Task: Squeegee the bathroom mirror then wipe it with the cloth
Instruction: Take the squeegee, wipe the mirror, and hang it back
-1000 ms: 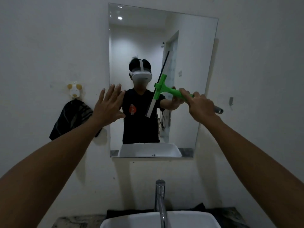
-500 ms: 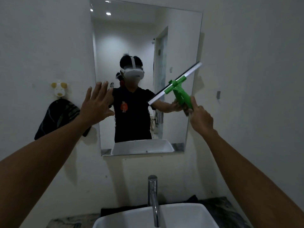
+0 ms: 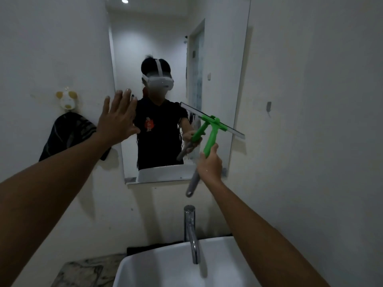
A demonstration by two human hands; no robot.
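A tall frameless mirror (image 3: 219,59) hangs on the white wall above the sink. My right hand (image 3: 209,165) grips the handle of a green squeegee (image 3: 211,137). Its blade (image 3: 232,131) lies slanted against the lower right part of the glass, and the grey handle end points down below my fist. My left hand (image 3: 118,119) is open with fingers spread, flat at the mirror's left edge. A dark cloth (image 3: 66,133) hangs from a wall hook left of the mirror.
A white basin (image 3: 165,268) with a chrome tap (image 3: 191,233) stands directly below the mirror. A marbled counter (image 3: 80,272) shows at the lower left. A pale animal-shaped hook (image 3: 66,100) holds the dark cloth. A person with a headset is reflected in the glass.
My right hand has dropped and turned the squeegee, so the blade now sits lower on the mirror's right side with the handle pointing down. My left hand stays at the left edge.
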